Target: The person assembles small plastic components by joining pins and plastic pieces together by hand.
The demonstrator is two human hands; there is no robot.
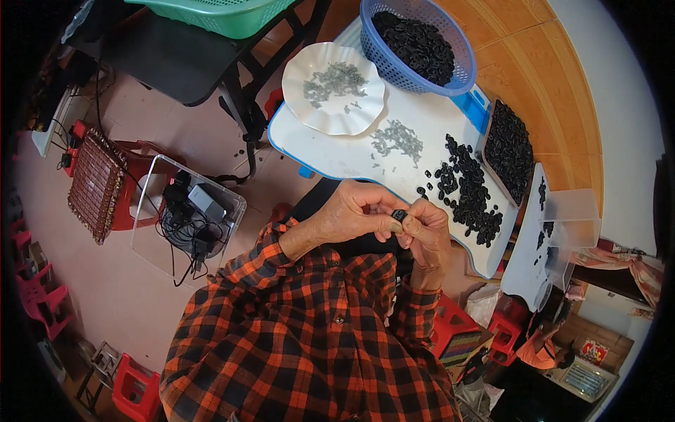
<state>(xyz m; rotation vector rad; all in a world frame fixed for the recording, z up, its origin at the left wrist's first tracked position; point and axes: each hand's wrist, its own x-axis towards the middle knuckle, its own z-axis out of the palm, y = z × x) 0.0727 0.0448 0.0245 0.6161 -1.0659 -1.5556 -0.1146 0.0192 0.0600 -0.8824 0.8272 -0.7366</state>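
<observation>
A small black oval part (399, 215) is pinched between my two hands, just off the table's near edge. My left hand (358, 214) grips it from one side with thumb and forefinger. From the other side the thumb and fingers of my right hand (425, 228) close on it. Whether a clear piece is also in the pinch is hidden. Beyond my hands, many similar black parts (467, 190) lie spread over the white table (337, 156). A pile of small clear pieces (397, 139) lies to their left, and more fill a white scalloped plate (295, 95).
A blue basket (415, 83) of black parts stands at the far edge, and a tray (485, 151) of them at the right. A clear bin (239, 211) of cables sits on the floor at left, near a red stool (95, 186). Another person (541, 348) is at lower right.
</observation>
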